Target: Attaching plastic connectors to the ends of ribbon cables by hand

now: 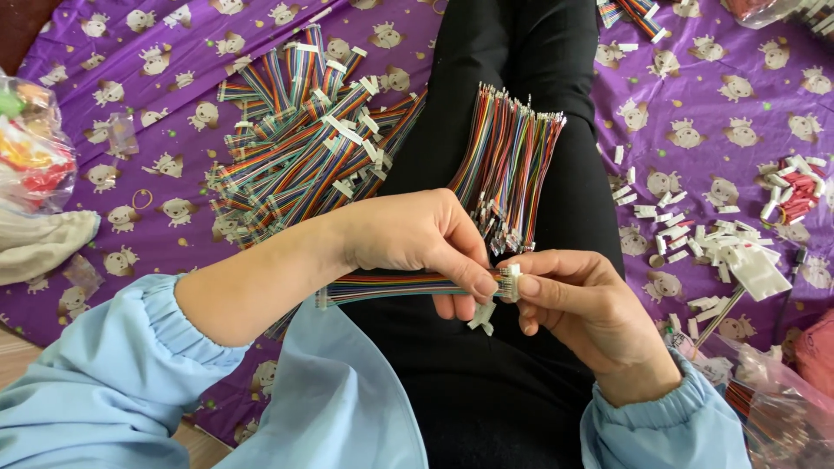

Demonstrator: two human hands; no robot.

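Note:
My left hand (417, 236) pinches a flat rainbow ribbon cable (391, 285) near its end, above my black-trousered lap. My right hand (578, 304) grips a small white plastic connector (510, 281) at the tip of that cable, thumb and finger closed on it. A second white connector (482, 316) pokes out below my left fingers. A loose bundle of coloured wires with bare metal terminals (508, 165) lies on my leg just beyond both hands.
A heap of finished ribbon cables with white connectors (304, 139) lies on the purple patterned cloth (695, 113) at the left. Loose white connectors (721, 243) are scattered at the right. Plastic bags (30, 148) sit at the left edge and lower right.

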